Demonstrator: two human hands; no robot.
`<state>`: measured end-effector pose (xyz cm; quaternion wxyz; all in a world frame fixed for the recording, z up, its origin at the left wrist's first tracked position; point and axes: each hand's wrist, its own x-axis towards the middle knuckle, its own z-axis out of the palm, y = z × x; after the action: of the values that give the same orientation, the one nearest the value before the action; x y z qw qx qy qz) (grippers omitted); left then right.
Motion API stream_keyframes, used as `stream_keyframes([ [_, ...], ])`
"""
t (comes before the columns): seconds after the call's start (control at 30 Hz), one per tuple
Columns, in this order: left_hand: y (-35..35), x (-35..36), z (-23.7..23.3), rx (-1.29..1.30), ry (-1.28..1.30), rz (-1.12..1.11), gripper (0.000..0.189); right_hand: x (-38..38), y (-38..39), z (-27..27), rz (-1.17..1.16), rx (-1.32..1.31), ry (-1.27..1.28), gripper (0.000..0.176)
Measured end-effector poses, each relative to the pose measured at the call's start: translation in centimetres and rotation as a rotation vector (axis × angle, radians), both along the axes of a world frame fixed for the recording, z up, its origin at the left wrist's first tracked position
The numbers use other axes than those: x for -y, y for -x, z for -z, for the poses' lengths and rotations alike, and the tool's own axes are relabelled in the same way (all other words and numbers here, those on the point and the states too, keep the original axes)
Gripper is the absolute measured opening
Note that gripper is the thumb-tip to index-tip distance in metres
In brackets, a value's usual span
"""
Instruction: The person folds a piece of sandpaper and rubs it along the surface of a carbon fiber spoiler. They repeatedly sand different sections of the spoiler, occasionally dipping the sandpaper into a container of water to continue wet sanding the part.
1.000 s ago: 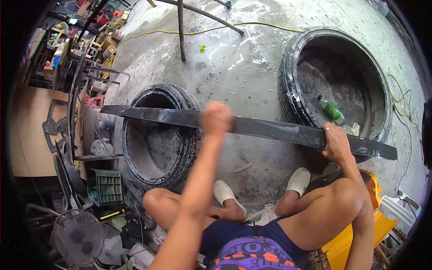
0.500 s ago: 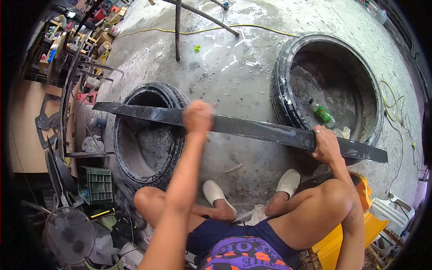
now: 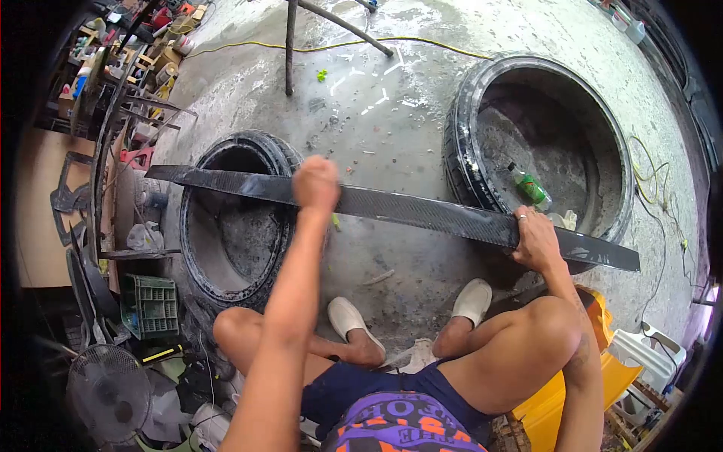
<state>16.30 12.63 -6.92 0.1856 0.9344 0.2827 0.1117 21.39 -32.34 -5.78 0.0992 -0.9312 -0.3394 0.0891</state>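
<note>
A long, dark strip with a woven carbon-fibre look (image 3: 422, 213) lies across two tyres, slanting down to the right. My right hand (image 3: 536, 239) grips it near its right end, thumb and fingers around the edges. Over the left-middle of the strip is my left hand (image 3: 316, 184), closed and slightly blurred. Whatever it may hold is hidden beneath the fingers. The left tyre (image 3: 197, 264) and the larger right tyre (image 3: 468, 151) lie on their sides beneath the strip.
A green bottle (image 3: 531, 187) lies inside the right tyre. Metal legs (image 3: 291, 53) and a yellow hose (image 3: 444, 45) are farther off. At the lower left are a green crate (image 3: 149, 307) and a fan (image 3: 109, 392); a white plastic stool (image 3: 648, 358) is at the right.
The whole view has shifted slightly, so everything appears a little farther left and up. My left hand has moved slightly away from me over the strip; my right hand keeps its grip.
</note>
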Motion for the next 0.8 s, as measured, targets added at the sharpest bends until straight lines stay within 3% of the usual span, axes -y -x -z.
stream_keyframes([
  [0.1, -0.8, 3.6, 1.7, 0.095, 0.103, 0.082, 0.027, -0.2, -0.1, 0.0, -0.003, -0.013, -0.012, 0.065],
  [0.17, -2.5, 14.4, 2.4, 0.204, -0.112, 0.325, 0.018, 0.3, -0.2, 0.2, -0.019, 0.021, -0.061, 0.066],
  [0.2, -2.6, 19.5, 0.2, 0.193, -0.043, 0.484, 0.018, 0.4, 0.0, 0.4, -0.032, 0.046, -0.102, 0.066],
  [0.23, -2.6, 22.7, 0.0, 0.359, 0.071, 0.548, 0.018, 0.2, 0.2, 0.3, -0.026, 0.082, -0.123, 0.064],
  [0.27, -2.4, 23.3, 0.2, 0.414, 0.124, 0.6, 0.018, 0.1, 0.1, 0.3, 0.011, 0.024, -0.076, 0.062],
  [0.33, -1.1, 16.5, 0.8, 0.322, 0.027, 0.542, 0.02, 0.1, 0.2, 0.3, 0.0, 0.054, -0.083, 0.063],
  [0.4, 0.4, 4.9, 0.7, 0.255, 0.021, 0.256, 0.025, 0.4, 0.3, 1.1, 0.007, 0.043, -0.086, 0.064],
  [0.47, 2.9, -8.6, 0.5, 0.059, -0.145, 0.025, 0.03, 0.3, 0.3, 0.8, 0.009, 0.051, -0.086, 0.064],
  [0.5, 4.2, -13.4, 0.9, 0.092, -0.247, -0.181, 0.031, 0.0, 0.4, 0.4, 0.015, 0.054, -0.075, 0.065],
  [0.53, 4.3, -14.2, 0.9, 0.016, -0.378, -0.241, 0.03, -0.3, 0.4, 0.1, 0.021, 0.055, -0.062, 0.065],
  [0.6, 2.7, -7.6, 1.4, 0.113, -0.194, -0.04, 0.028, -0.3, 0.4, 0.3, 0.017, 0.028, -0.034, 0.065],
  [0.63, 1.1, -1.6, 1.5, 0.025, -0.24, 0.076, 0.026, -0.3, 0.4, 0.2, 0.026, 0.025, -0.046, 0.066],
  [0.67, -0.5, 4.8, 2.4, 0.217, -0.18, 0.139, 0.022, -0.2, 0.3, 0.2, 0.034, 0.025, -0.055, 0.066],
  [0.73, -1.7, 15.1, 0.9, 0.227, -0.02, 0.435, 0.015, 0.2, 0.1, 0.8, 0.064, 0.003, -0.028, 0.068],
  [0.8, -1.2, 12.8, 1.7, 0.251, -0.041, 0.459, 0.017, 0.2, 0.4, 0.7, 0.043, 0.032, -0.072, 0.068],
])
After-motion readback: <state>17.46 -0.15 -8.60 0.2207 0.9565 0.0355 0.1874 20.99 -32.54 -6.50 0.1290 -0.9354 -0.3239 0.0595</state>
